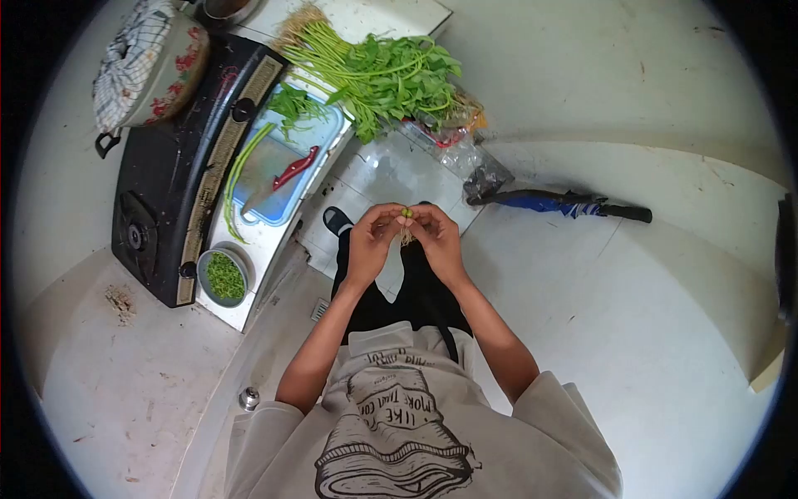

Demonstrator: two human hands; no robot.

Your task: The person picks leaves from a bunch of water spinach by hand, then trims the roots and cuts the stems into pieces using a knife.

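My left hand and my right hand meet in front of my body, thumbs and fingertips pinching a short green stem end with pale roots hanging below it. The fingers cover much of this piece. Ahead on the tiled counter lies a large bunch of leafy greens with its roots to the left. Beside it, a blue tray holds a knife with a red handle, some loose leaves and long green stalks along its left edge.
A bowl of chopped greens stands at the counter's near end. Left are a black gas stove and a flowered pot with a checked cloth. A plastic bag and a blue folded umbrella lie to the right.
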